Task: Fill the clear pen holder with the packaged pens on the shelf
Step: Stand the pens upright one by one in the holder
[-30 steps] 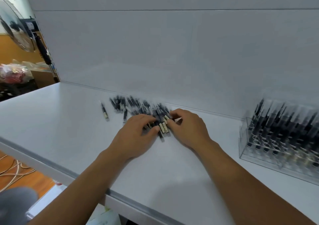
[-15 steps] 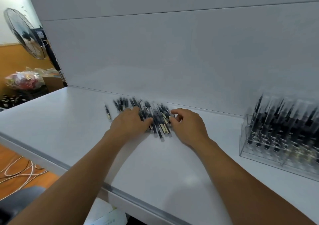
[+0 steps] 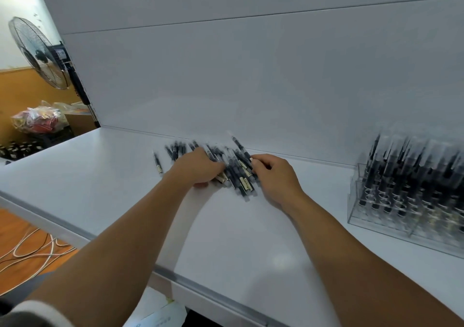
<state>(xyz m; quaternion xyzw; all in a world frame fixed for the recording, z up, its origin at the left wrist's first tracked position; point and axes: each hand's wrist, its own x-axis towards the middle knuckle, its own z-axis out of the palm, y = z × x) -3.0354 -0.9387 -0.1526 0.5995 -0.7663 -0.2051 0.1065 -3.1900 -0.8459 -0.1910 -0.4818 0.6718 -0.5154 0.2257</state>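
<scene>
Right fingers: curled in tight, tips closed on pens at the right edge of the heap.
Right hand: knuckles up, resting low over the shelf, forearm running back to the near right.
Left fingers: bent down into the left part of the heap; they are hidden behind the back of the hand and blurred, so I cannot tell whether they grip anything.
Left hand: palm down on the heap, just left of the right hand, with pens showing between the two.
Packaged pens: a loose heap of dark pens in clear sleeves, lying flat at the far middle of the shelf, near the back wall.
Stray pen: alone, just left of the heap.
Clear pen holder: far right on the shelf, well apart from the heap, with dark pens standing upright in its compartments.
Shelf: white, with a grey near edge.
Fan: far left, beyond the shelf.
Cables: on the wooden floor, near left.
</scene>
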